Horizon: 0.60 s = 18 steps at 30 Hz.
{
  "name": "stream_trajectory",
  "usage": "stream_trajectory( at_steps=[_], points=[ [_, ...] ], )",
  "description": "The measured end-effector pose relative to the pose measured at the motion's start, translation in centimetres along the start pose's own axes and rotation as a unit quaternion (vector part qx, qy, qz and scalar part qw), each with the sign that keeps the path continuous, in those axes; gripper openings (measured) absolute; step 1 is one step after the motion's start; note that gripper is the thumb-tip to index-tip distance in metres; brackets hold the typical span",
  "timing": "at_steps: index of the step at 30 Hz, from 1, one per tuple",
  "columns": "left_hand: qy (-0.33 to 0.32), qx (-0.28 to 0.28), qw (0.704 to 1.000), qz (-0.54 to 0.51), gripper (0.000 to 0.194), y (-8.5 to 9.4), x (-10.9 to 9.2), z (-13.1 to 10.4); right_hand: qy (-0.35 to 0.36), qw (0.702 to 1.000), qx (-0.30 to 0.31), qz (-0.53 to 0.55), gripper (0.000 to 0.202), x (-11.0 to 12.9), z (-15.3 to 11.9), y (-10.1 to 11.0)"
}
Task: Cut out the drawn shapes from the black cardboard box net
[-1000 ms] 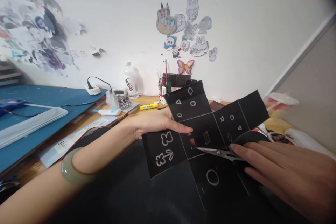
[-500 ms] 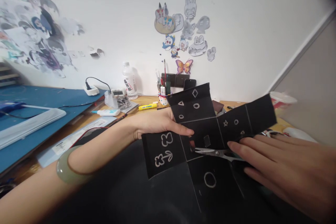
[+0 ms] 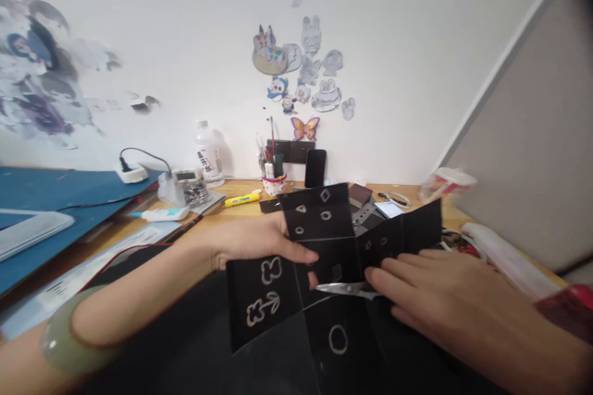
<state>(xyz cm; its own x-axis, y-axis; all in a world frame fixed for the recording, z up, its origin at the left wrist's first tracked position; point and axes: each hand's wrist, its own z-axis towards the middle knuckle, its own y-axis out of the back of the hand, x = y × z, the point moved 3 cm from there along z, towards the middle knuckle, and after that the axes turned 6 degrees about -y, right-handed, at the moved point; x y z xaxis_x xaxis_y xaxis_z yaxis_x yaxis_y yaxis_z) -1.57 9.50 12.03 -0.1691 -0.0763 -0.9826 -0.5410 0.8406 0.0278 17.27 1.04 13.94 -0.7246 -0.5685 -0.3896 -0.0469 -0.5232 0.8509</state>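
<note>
A cross-shaped sheet of black card (image 3: pixel 345 253) with light drawn outlines of flowers, circles, a star and other shapes is held up in front of me. My left hand (image 3: pixel 259 237) grips its left side, thumb on the front and fingers behind. Skin shows through a small cut-out below that thumb. My right hand (image 3: pixel 430 293) is closed around the handles of metal scissors (image 3: pixel 343 289), which its fingers mostly hide. The scissors point left across the middle panel, tip at the cut-out, blades nearly together.
Along the back stand a pen cup (image 3: pixel 275 184), a phone (image 3: pixel 315 168) and a water bottle (image 3: pixel 209 157). A yellow marker (image 3: pixel 241 199) lies left of the cup. A paper cup (image 3: pixel 448 183) is at the right. A blue board (image 3: pixel 88 197) covers the left side.
My view has turned right and up, so everything sits further left and lower. The hands still hold the card and scissors, with the scissors' tip still at the cut-out.
</note>
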Motion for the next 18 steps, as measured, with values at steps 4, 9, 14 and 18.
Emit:
stream_trajectory(
  at_steps=[4, 9, 14, 18],
  points=[
    [0.007, 0.016, 1.000, 0.004, 0.016, -0.7, 1.6, 0.0, -0.021, 0.997, 0.058, 0.045, 0.020, 1.2, -1.5, -2.2],
    [0.002, -0.002, 1.000, -0.023, 0.020, -1.0, 3.6, -0.1, -0.051, 0.993, 0.054, 0.089, 0.014, 2.4, -2.8, -4.1],
    [0.023, -0.033, 0.997, -0.059, 0.017, -0.7, 5.1, 0.0, -0.158, 0.968, 0.000, 0.196, 0.037, 2.5, -3.8, -5.2],
    [0.034, -0.109, 0.989, -0.090, 0.024, -0.1, 6.0, 0.6, -0.296, 0.918, -0.075, 0.252, 0.037, 1.3, -4.2, -5.5]
  ],
)
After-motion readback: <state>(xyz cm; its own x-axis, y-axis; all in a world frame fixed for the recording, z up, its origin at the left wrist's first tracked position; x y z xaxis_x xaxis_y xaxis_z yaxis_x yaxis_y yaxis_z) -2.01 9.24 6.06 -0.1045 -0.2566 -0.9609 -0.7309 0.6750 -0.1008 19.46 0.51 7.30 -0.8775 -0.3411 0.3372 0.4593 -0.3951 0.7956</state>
